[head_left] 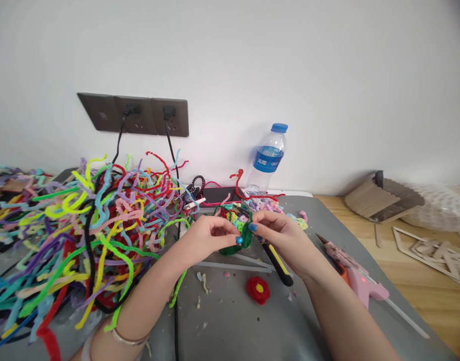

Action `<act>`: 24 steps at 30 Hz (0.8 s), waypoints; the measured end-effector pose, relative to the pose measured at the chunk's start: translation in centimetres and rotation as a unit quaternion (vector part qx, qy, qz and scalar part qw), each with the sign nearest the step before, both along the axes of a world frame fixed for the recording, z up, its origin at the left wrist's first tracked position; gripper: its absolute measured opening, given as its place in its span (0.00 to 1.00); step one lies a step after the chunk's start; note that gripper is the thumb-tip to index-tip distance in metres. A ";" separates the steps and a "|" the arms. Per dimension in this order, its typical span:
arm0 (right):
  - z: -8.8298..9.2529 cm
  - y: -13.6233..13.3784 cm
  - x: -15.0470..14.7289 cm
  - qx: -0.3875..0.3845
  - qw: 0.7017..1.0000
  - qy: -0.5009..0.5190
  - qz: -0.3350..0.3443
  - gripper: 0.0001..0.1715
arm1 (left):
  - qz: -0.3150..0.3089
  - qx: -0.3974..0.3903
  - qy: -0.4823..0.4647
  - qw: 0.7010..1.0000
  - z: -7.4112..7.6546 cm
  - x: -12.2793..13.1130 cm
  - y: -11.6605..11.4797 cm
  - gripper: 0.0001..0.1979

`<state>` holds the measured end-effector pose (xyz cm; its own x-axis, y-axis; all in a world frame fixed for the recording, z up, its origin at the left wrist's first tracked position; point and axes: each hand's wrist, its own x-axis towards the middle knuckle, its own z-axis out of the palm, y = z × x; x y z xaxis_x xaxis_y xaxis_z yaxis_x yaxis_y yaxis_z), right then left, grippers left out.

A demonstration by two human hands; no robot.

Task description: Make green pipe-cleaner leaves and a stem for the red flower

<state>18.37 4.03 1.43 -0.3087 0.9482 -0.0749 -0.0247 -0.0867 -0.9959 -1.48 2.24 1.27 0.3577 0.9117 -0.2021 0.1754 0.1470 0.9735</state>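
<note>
Reference point: flower (red, yellow centre), lying on the desk.

Green piece is held raised, beyond the flower and slightly to its left. Fuzzy surface; exact shape partly hidden by the fingers.

Left hand: grip closed, thumb and finger pinching the green piece from its left side. Right hand: grip also closed on the green piece, pinching from the right, nearer its top.

Cutter (yellow and black) lies beyond the flower and to its right, partly below the right hand. Glue gun: well to the right of the flower, pink, partly covered by the right forearm, clear stick protruding from its rear. Heap of coloured stems: far left of the flower. Bottle, blue cap on: far beyond the flower, by the wall. Phone: also far beyond the flower, left of the bottle. Pale scraps: left of the flower.
</note>
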 end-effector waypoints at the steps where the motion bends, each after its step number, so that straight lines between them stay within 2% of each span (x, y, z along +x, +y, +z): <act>1: -0.2 0.1 0.0 0.002 0.999 0.015 -0.029 0.23 | 0.023 0.007 -0.002 1.000 -0.1 -0.1 0.1 0.10; 4: -0.6 0.2 -0.2 -0.006 0.994 0.061 -0.092 0.25 | 0.063 0.034 -0.010 0.997 -0.2 -0.2 0.3 0.13; 8: -0.7 0.3 -0.4 -0.018 0.986 0.110 -0.127 0.26 | 0.064 0.058 -0.012 0.996 -0.3 -0.1 0.2 0.13; 13: -0.7 0.2 -0.6 -0.026 0.984 0.126 -0.122 0.26 | 0.064 0.054 0.010 0.996 -0.4 0.3 0.1 0.12; 24: -1.0 0.0 -0.8 -0.033 0.985 0.133 -0.102 0.25 | 0.088 0.008 -0.033 0.996 -0.7 0.4 0.3 0.12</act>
<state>17.60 4.01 0.43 -0.1286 0.9885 -0.0800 -0.3069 -0.1164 -0.9446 -1.10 2.51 0.60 0.2042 0.9644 -0.1680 0.0848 0.1535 0.9845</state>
